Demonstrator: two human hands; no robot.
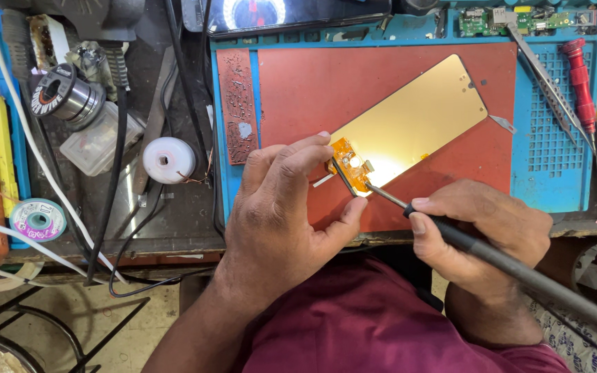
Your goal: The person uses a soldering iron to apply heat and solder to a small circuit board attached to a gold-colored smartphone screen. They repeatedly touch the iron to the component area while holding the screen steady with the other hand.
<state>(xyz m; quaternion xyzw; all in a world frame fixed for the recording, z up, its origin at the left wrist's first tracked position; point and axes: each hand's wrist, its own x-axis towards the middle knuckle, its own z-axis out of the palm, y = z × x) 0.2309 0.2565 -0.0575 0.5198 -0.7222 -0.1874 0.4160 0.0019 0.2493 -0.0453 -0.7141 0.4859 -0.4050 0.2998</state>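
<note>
On the red mat (298, 90), left hand (281, 214) fingers pinch orange flex (349, 166); right hand (481, 231) grips soldering iron (450, 235)

The dark, cluttered tabletop (174, 228) carries a blue work mat (554, 173) at three o'clock. A white solder spool (168, 159) sits near centre, a clear plastic box (98, 145) at ten o'clock, a tape roll (38, 220) at eight o'clock, and black cables (115, 179) trail across it.

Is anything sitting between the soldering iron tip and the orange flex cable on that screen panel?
Nothing visible blocks it. The soldering iron, held in the right hand, has its tip at the orange flex cable at the lower end of the screen panel. The left hand pinches the flex from the other side, clear of the tip's path.
</note>
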